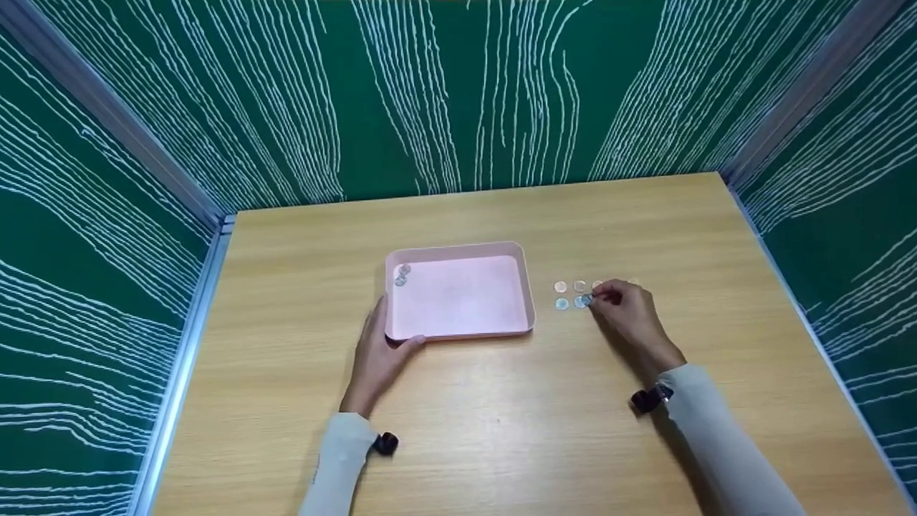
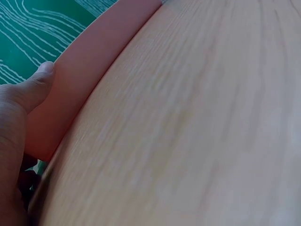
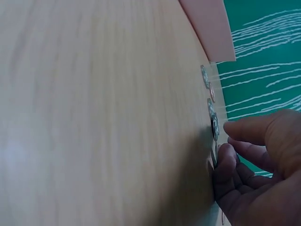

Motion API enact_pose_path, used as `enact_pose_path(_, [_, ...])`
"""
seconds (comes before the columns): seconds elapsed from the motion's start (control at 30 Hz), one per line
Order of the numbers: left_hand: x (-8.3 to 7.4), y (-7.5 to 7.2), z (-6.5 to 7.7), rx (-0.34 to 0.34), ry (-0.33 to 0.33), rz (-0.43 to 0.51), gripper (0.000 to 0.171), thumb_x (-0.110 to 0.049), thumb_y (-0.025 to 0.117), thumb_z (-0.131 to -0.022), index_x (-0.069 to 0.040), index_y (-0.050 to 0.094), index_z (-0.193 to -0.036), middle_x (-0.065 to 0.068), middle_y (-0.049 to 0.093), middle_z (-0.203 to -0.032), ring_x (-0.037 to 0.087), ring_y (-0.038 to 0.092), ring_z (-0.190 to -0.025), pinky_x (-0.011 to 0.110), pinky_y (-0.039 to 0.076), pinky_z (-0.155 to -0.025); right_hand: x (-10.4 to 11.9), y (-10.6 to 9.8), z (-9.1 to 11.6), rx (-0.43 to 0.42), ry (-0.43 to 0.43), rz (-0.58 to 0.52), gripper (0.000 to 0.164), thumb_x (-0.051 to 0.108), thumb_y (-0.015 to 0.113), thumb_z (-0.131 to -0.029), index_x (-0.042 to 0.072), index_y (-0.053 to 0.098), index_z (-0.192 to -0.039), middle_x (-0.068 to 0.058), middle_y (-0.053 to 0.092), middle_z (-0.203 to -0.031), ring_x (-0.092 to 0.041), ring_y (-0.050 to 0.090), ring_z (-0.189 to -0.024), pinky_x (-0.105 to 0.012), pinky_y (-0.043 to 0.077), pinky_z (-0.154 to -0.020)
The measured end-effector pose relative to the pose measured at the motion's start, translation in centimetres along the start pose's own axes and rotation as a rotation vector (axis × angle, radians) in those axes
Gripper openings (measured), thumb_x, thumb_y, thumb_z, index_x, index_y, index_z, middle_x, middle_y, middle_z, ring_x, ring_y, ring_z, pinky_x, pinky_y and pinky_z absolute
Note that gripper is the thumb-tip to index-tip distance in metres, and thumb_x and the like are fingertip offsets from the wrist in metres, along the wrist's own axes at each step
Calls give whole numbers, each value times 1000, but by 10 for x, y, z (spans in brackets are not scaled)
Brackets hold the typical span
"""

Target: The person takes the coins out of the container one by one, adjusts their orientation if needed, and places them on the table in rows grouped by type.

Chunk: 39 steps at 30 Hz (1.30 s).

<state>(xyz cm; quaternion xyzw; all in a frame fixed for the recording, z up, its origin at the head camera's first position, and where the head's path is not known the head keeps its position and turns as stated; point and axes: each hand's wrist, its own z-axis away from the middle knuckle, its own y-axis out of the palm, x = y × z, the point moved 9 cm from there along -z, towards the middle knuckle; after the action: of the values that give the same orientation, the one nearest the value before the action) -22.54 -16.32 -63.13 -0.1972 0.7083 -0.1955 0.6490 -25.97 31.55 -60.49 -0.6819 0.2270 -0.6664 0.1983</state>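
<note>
A shallow pink tray (image 1: 458, 297) lies on the wooden table, with a few coins (image 1: 402, 274) near its left wall. My left hand (image 1: 380, 358) holds the tray's lower left corner, the thumb along the front wall and the fingers at the left side; in the left wrist view the thumb (image 2: 40, 84) presses the pink wall. Right of the tray, several coins (image 1: 562, 304) lie in two rows. My right hand (image 1: 634, 315) pinches a coin (image 1: 587, 299) at its fingertips, overlapping a neighbouring coin (image 1: 579, 302). Part of the rows is hidden under that hand.
Green walls (image 1: 458, 93) with white wavy lines surround the table (image 1: 494, 423) at the back and sides. A metal strip (image 1: 188, 344) runs along the left edge. Small dark devices (image 1: 387, 444) are worn on both wrists.
</note>
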Motion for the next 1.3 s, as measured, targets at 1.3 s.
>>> enact_pose_path(1.3, [-4, -1, -2, -12, 37, 18, 113, -53, 91, -89, -20, 28, -177, 11, 36, -177, 35, 35, -162, 59, 32, -130, 73, 39, -26, 83, -105, -101, 16, -4, 77, -99, -11, 77, -114, -23, 78, -104, -18, 68, -88, -15, 53, -74])
